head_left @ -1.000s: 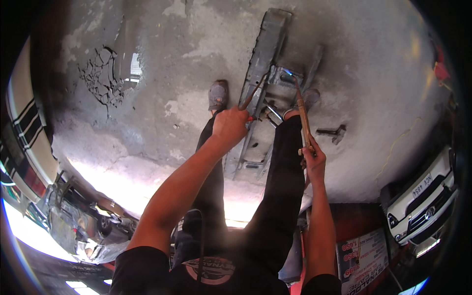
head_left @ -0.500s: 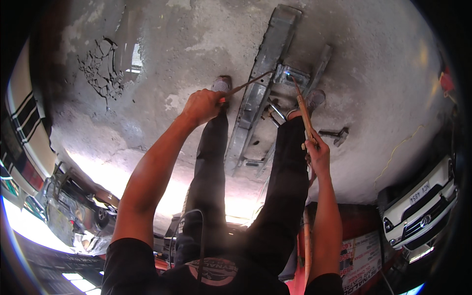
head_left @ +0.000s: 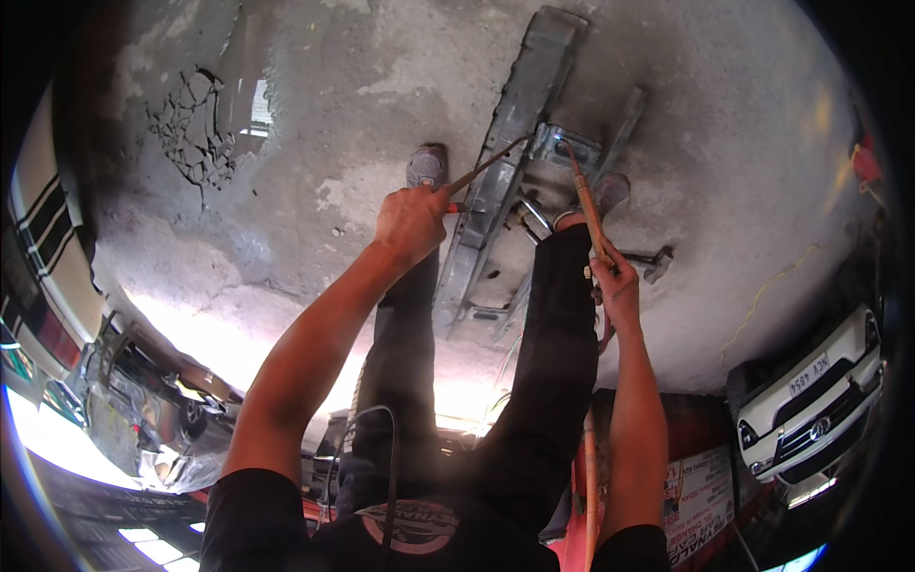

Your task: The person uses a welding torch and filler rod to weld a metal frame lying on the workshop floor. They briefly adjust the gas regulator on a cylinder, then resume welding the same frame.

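My left hand (head_left: 412,225) is closed around a thin dark metal rod (head_left: 491,162); an orange-red end shows beside the fingers. The rod's far tip lies by the joint between a long grey metal channel (head_left: 505,119) and a short metal bracket (head_left: 577,149). Wrapped round a copper-coloured gas torch (head_left: 588,205), my right hand (head_left: 615,286) points its nozzle at the bracket. A small bluish-white glow shows at the nozzle end, on the bracket's surface. The channel lies on the concrete floor between my feet.
A narrower metal bar (head_left: 625,129) lies beyond the bracket. A hammer (head_left: 656,262) rests right of my right leg. Chrome tools (head_left: 536,212) lie beside the channel. Dark scraps (head_left: 195,133) are scattered at the left. A white vehicle (head_left: 810,405) stands at the right; an orange hose (head_left: 591,477) hangs by my right arm.
My left hand has shifted slightly right and nearer to me, while the rod's tip stays by the bracket. The right hand and torch have barely moved.
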`<state>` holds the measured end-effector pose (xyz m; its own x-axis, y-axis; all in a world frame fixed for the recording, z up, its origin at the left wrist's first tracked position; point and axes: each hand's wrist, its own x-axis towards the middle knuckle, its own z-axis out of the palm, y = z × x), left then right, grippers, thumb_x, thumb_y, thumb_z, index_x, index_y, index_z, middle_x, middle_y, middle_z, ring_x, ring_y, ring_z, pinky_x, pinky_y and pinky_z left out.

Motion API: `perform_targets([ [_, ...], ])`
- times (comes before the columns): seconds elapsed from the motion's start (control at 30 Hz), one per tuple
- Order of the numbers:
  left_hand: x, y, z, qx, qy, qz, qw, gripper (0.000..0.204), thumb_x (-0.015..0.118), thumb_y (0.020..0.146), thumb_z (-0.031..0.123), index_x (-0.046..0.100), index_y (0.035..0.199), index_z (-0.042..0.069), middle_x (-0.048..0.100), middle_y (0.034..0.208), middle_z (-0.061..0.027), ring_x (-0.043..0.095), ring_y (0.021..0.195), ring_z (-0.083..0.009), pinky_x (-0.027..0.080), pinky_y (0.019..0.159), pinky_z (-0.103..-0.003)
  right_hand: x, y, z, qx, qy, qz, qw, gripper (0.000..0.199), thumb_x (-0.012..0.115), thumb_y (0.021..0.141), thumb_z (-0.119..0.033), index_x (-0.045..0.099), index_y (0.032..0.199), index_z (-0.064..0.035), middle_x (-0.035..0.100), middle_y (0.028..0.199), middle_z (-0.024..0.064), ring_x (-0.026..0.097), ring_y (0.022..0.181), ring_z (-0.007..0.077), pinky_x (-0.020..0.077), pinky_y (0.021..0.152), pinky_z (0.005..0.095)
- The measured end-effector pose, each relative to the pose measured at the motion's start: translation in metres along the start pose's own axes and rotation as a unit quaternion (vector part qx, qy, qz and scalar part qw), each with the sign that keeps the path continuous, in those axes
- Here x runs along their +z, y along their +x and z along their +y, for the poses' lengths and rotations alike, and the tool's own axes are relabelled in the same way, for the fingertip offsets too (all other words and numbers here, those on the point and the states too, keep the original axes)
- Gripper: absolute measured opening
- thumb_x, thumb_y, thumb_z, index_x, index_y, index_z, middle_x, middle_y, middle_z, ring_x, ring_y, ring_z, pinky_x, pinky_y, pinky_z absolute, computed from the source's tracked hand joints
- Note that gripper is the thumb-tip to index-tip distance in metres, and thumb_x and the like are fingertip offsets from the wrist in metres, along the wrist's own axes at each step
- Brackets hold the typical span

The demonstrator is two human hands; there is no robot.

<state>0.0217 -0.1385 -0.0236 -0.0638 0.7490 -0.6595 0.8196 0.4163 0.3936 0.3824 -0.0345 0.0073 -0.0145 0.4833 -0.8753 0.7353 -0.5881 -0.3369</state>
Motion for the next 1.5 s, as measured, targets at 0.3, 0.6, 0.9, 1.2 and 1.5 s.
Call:
perform_targets([
  [0.3, -0.001, -0.017, 0.052, -0.016, 0.013, -0.048, 0.999, 0.020, 0.065, 0.093, 0.013, 0.068, 0.108, -0.001, 0.072, 0.093, -0.0166, 0.076, 0.082, -0.0317, 0.059, 0.067, -0.042, 0.002, -0.002, -0.002, 0.004, -0.004, 0.000, 1.000, 0.049, 0.068, 0.097, -0.021, 0.064, 0.145, -0.0163, 0.064, 0.075, 0.0014, 0.058, 0.052, 0.0091, 0.0483, 0.047, 0.0271],
  [0.6, 0.004, -0.013, 0.049, -0.009, 0.020, -0.021, 1.000, 0.017, 0.065, 0.093, 0.013, 0.068, 0.104, 0.001, 0.072, 0.090, -0.0165, 0.075, 0.078, -0.0331, 0.060, 0.067, -0.043, 0.000, -0.002, -0.004, -0.003, -0.005, -0.014, 1.000, 0.049, 0.067, 0.097, -0.020, 0.063, 0.146, -0.0177, 0.063, 0.075, 0.0011, 0.058, 0.052, 0.0088, 0.0487, 0.047, 0.0265],
  [0.9, -0.011, 0.007, -0.006, -0.003, 0.001, -0.036, 0.999, 0.030, 0.070, 0.082, 0.011, 0.075, 0.112, 0.013, 0.074, 0.090, -0.0173, 0.074, 0.083, -0.0368, 0.059, 0.075, -0.047, 0.001, 0.001, -0.008, 0.003, 0.012, -0.012, 1.000, 0.047, 0.068, 0.098, -0.019, 0.064, 0.144, -0.0131, 0.063, 0.079, -0.0002, 0.055, 0.052, 0.0072, 0.0468, 0.047, 0.0253],
  [1.2, -0.018, 0.027, -0.054, 0.013, 0.001, -0.025, 1.000, 0.034, 0.067, 0.086, 0.007, 0.078, 0.114, 0.024, 0.074, 0.088, -0.0139, 0.072, 0.085, -0.0369, 0.057, 0.075, -0.047, -0.003, 0.019, -0.008, -0.010, 0.003, -0.015, 1.000, 0.047, 0.065, 0.097, -0.020, 0.064, 0.144, -0.0127, 0.062, 0.078, 0.0003, 0.055, 0.052, 0.0077, 0.0465, 0.046, 0.0261],
  [1.5, -0.013, 0.043, -0.081, 0.041, 0.013, -0.021, 0.999, 0.029, 0.066, 0.086, 0.005, 0.077, 0.109, 0.019, 0.075, 0.089, -0.0134, 0.072, 0.085, -0.0365, 0.056, 0.075, -0.047, -0.006, 0.025, 0.000, -0.033, 0.004, -0.016, 0.999, 0.048, 0.066, 0.097, -0.020, 0.064, 0.144, -0.0134, 0.063, 0.079, 0.0004, 0.055, 0.053, 0.0078, 0.0478, 0.047, 0.0258],
])
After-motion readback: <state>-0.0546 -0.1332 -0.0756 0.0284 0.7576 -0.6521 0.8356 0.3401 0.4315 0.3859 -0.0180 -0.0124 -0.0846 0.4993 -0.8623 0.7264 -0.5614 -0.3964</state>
